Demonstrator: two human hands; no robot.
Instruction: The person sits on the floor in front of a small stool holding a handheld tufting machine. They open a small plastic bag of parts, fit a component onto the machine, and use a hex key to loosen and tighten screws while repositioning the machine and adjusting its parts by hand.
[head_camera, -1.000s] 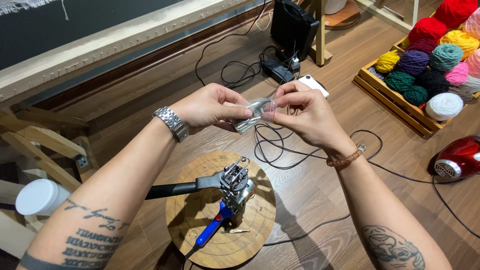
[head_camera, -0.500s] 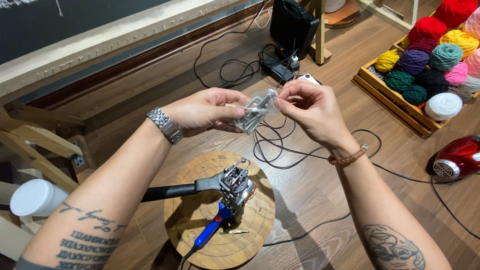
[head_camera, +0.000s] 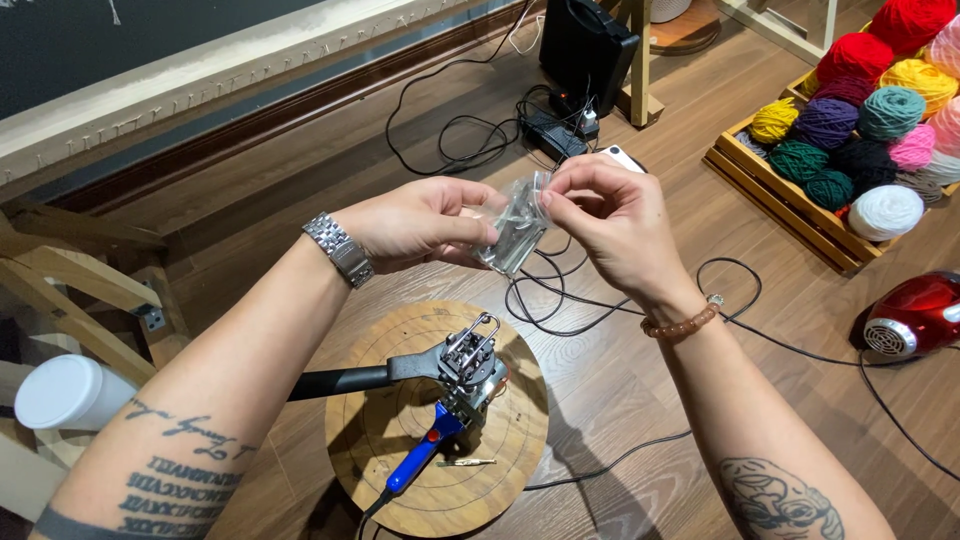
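Hands meet above the wooden floor, both pinching one small clear plastic bag (head_camera: 512, 228) of thin metal pieces. The left hand (head_camera: 420, 222) is closed on the bag's lower left side, thumb and fingers curled around it, a steel watch (head_camera: 338, 250) on its wrist. The right hand (head_camera: 610, 225) grips the bag's upper right edge with fingertips bunched at the top corner, a beaded bracelet (head_camera: 682, 324) on its wrist. The bag hangs tilted between the two hands, touching both. Below the hands, nearer the person, lies a round wooden board (head_camera: 400, 440) on the floor; on it rests a metal tufting tool (head_camera: 468, 362) with a black handle reaching out under the left forearm and a blue handle pointing down toward the person. A small brass-coloured piece (head_camera: 466, 462) lies on the board just beside the blue handle. Black cables (head_camera: 560, 300) loop on the floor under the right hand and run off beyond it to a black box (head_camera: 585, 45). Well to the right of the right hand stands a wooden crate (head_camera: 770, 195) filled with balls of yarn in many colours, and nearer the person on that side sits a red appliance (head_camera: 915, 315). Left of the left forearm stands a white cylinder (head_camera: 68, 392) by a wooden frame (head_camera: 80, 285).
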